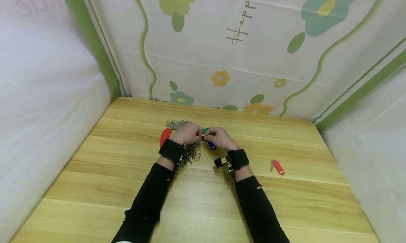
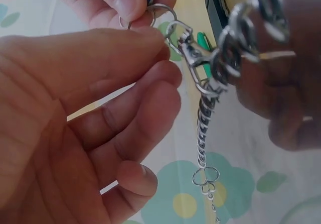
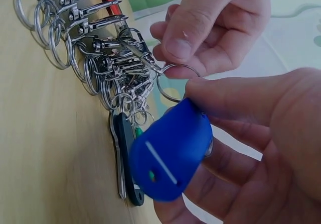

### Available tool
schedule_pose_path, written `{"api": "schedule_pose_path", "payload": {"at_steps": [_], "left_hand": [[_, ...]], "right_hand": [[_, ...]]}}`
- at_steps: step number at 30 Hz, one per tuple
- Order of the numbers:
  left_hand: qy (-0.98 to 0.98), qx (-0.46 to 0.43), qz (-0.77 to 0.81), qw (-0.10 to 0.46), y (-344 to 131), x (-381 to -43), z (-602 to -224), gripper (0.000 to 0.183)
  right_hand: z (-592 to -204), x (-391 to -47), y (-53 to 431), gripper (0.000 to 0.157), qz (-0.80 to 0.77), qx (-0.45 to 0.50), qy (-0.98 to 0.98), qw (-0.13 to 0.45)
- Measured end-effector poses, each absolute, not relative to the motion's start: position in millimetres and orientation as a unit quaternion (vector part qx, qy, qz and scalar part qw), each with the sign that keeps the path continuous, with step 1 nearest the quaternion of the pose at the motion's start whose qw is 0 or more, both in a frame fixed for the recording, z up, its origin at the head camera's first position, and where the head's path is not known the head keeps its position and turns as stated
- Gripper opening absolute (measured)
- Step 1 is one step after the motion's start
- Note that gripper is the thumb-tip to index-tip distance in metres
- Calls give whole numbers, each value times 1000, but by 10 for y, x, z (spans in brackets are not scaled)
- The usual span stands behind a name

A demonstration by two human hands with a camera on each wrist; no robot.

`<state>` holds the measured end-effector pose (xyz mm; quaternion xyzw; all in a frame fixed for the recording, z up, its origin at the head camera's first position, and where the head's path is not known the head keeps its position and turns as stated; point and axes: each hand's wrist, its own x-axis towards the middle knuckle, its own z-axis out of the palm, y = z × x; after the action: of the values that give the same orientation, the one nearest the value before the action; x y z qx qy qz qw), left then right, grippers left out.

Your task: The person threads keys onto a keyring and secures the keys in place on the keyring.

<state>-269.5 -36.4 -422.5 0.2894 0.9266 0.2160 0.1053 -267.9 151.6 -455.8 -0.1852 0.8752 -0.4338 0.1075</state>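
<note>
At the table's middle my left hand (image 1: 188, 132) pinches a metal split ring (image 3: 163, 86) between thumb and forefinger. My right hand (image 1: 221, 138) holds a blue key tag (image 3: 173, 151), its thumb pressed where the tag meets this ring. The ring joins a swivel clasp (image 2: 193, 56), part of a long row of clasps and key rings (image 3: 95, 66). A black key tag (image 3: 129, 158) with a key beside it hangs from the row. A green key tag (image 1: 205, 130) shows between the hands in the head view.
A red piece (image 1: 165, 136) lies left of my left hand, with more small rings (image 1: 172, 123) behind. To the right, a red key tag (image 1: 278, 167) with a key lies on the wooden table (image 1: 206, 207). White flowered cloth (image 1: 190, 59) stands at the back and sides.
</note>
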Motion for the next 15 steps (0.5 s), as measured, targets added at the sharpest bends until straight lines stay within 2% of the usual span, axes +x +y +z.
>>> {"api": "schedule_pose_path", "payload": {"at_steps": [7, 15], "left_hand": [[920, 291, 235, 113, -385, -2685, -4217, 18], [920, 282, 244, 122, -364, -2695, -4226, 16]], "right_hand": [[-4540, -2657, 1515, 13, -429, -184, 879, 101], [-4512, -2651, 1515, 11, -427, -178, 878, 119]]}}
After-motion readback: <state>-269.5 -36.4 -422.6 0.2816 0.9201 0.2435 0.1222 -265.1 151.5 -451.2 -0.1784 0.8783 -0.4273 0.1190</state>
